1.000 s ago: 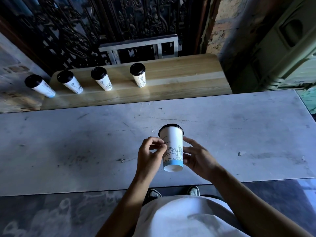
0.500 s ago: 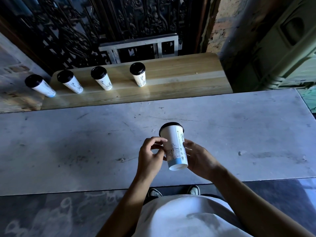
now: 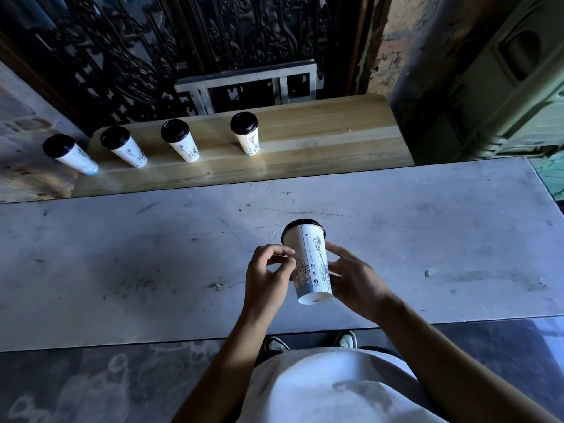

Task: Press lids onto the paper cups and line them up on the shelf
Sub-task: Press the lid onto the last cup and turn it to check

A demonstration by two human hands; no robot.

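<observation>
Since a moment ago the paper cup [image 3: 309, 265] has turned between my palms, so its seam and small printed marks now face me, and its base has swung a little further toward the lower right. Lower centre of the frame, my left hand [image 3: 266, 279] has its fingers curled in, thumb and fingertips pinching the cup's left side. My right hand [image 3: 354, 279] cups the other side, fingers bent round the wall near the blue band at the bottom. I hold the cup above the grey table [image 3: 122, 254], tilted, with its black lid [image 3: 302, 223] on top and pointing away from me. Whether the lid is fully seated I cannot tell.

Further up, the wooden shelf [image 3: 320, 138] runs across the upper middle of the frame. Three lidded cups stand on it in a row: the second cup [image 3: 124, 147], the third cup [image 3: 180, 141] and the fourth cup [image 3: 246, 134]. One more, the leftmost cup [image 3: 70, 154], stands at the upper left, just beyond the shelf's left end. Behind them is a dark ornate iron grille [image 3: 152, 50]. At the bottom edge are my white shirt [image 3: 329, 389] and shoes [image 3: 276, 345].
</observation>
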